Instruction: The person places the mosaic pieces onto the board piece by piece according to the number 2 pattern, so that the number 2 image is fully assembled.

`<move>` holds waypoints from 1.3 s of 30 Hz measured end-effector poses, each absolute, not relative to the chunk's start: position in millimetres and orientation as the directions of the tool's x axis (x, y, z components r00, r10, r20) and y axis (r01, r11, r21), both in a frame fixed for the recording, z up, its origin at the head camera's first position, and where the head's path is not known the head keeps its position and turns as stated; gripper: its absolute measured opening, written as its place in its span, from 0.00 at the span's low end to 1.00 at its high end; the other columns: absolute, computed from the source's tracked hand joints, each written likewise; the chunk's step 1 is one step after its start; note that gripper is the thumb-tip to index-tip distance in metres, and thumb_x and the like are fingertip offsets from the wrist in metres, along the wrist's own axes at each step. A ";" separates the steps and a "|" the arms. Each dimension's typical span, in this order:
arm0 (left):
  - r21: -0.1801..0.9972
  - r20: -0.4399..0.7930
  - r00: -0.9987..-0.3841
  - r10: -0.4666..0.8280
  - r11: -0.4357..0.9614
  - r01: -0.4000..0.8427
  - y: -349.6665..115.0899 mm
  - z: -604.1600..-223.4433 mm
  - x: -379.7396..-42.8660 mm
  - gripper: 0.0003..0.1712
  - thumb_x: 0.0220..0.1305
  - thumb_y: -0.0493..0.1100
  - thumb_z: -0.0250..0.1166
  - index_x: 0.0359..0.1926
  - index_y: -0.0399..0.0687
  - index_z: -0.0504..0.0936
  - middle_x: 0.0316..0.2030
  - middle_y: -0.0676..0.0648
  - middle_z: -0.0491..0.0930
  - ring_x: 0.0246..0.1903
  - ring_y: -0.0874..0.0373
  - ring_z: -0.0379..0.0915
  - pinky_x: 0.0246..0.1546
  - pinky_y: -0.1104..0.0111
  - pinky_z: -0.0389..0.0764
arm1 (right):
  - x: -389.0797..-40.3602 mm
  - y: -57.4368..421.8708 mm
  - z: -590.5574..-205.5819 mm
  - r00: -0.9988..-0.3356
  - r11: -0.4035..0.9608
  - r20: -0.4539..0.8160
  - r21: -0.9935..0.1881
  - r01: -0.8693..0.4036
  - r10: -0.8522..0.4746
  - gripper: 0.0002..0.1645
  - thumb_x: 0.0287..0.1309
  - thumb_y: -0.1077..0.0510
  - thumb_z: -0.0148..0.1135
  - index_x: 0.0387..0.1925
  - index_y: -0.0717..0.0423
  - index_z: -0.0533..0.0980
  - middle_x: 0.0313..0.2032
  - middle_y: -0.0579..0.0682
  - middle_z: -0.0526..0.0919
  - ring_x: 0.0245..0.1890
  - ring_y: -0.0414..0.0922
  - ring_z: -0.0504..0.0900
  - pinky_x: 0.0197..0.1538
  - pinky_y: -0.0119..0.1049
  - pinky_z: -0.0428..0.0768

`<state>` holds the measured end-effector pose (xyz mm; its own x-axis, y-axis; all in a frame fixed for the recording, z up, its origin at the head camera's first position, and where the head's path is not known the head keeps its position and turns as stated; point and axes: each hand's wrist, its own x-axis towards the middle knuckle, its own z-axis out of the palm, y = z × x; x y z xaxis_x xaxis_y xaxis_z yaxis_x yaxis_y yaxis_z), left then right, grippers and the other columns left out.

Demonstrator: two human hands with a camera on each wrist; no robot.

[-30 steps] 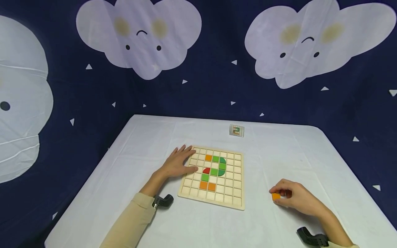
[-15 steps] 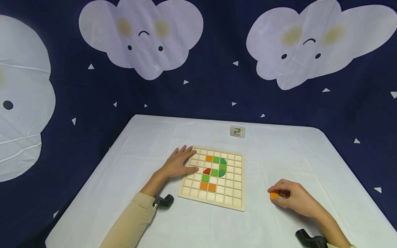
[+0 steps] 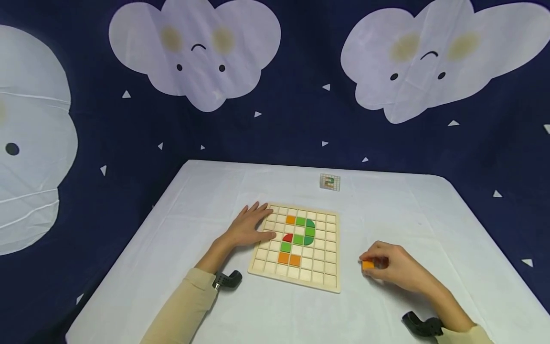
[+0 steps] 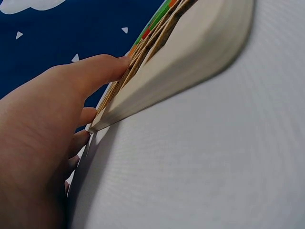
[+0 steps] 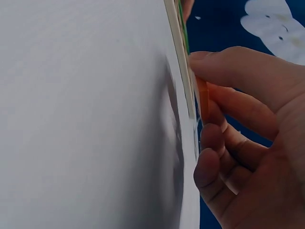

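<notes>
A wooden grid board [image 3: 318, 265] lies on the white table, with orange, green and red tiles set in its squares. My left hand [image 3: 246, 228] rests on the board's left edge, fingers spread and thumb lying over the grid. In the left wrist view, the left thumb [image 4: 102, 71] touches the board's raised side. To the right of the board, my right hand [image 3: 397, 265] pinches an orange square tile [image 3: 367, 265] between thumb and fingers. The right wrist view shows that orange tile [image 5: 203, 98] gripped, its far part hidden by the thumb.
A small pattern card [image 3: 330, 182] with a coloured figure on a grid stands near the table's back edge. The white tabletop [image 3: 258, 315] runs up to a dark blue cloth backdrop [image 3: 301, 129] with clouds.
My right hand has moved left and slightly away from me, carrying the orange tile nearer the board. The left hand stays in place on the board's edge.
</notes>
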<state>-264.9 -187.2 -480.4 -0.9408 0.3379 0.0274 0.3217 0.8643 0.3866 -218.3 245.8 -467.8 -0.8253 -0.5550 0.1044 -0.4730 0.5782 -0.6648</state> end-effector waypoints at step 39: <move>0.374 0.050 -0.937 0.345 0.864 0.338 -187.1 -482.1 -264.9 0.48 0.54 0.73 0.59 0.71 0.56 0.63 0.73 0.51 0.52 0.73 0.54 0.37 0.71 0.59 0.36 | -236.2 147.3 -461.4 -0.621 0.439 0.139 -0.590 -0.677 -0.771 0.15 0.52 0.52 0.72 0.44 0.45 0.84 0.36 0.35 0.77 0.31 0.41 0.74 0.31 0.29 0.75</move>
